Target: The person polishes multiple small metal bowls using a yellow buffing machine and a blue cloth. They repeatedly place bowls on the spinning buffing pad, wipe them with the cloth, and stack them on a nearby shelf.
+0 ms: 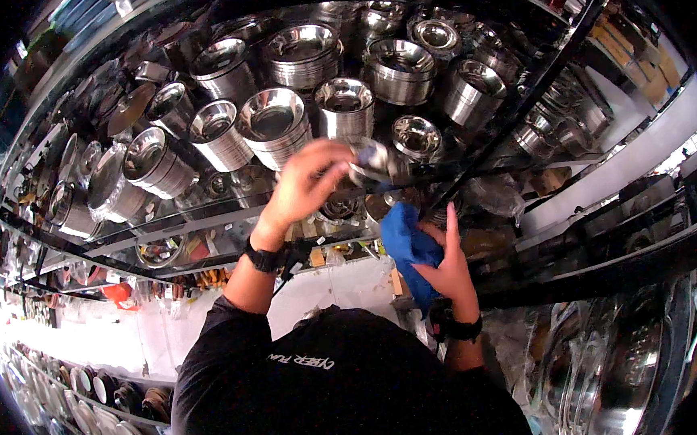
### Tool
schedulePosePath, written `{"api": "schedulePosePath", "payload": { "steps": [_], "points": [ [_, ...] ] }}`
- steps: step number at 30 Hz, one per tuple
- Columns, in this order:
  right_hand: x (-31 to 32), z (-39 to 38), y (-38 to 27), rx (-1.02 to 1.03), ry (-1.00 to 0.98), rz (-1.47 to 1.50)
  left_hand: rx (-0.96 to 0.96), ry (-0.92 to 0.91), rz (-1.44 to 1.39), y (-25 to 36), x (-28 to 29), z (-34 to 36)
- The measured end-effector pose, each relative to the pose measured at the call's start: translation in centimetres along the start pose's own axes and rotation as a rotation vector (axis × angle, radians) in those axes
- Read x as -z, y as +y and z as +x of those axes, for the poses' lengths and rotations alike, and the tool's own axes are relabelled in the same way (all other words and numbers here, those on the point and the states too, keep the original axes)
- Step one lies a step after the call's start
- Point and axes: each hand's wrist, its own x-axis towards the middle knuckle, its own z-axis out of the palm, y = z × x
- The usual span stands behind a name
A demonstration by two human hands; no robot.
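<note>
My left hand [310, 181] is closed, its fingers at the rim of a small shiny steel bowl [374, 161] that is smeared by motion. A blue cloth [409, 250] hangs from my right hand [447, 263], bunched between the palm and fingers, with one finger pointing up. The cloth is below and slightly right of the bowl, apart from it. Just beyond my left hand stands a tall stack of steel bowls [273, 116]. A single steel bowl [416, 137] rests right of the held one.
More stacked steel bowls [401, 62] crowd the shelf ahead. A dark metal post [534, 103] slants across the right side, and a shelf edge [227, 210] runs below the stacks. Large steel pans [626, 376] stand at lower right; plates [95, 413] fill a rack at lower left.
</note>
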Motion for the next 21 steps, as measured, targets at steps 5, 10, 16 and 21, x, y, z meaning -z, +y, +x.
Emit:
{"api": "schedulePosePath", "payload": {
  "steps": [5,10,16,21],
  "points": [
    [-2.7,2.1,-2.8,0.013,-0.192,-0.176,0.056,-0.199,-0.249,1.9,1.1,-4.6],
    [-7.6,1.7,-1.9,0.146,-0.159,-0.263,0.404,0.062,-0.864,1.2,3.3,-9.7],
    [-14.0,2.3,-5.7,0.351,-0.358,-0.446,0.706,0.167,-1.136,-0.1,3.7,-16.9],
    [-17.8,0.8,-7.1,0.38,-0.429,-0.491,0.473,0.225,-1.054,1.5,6.3,-20.1]
  ]
}}
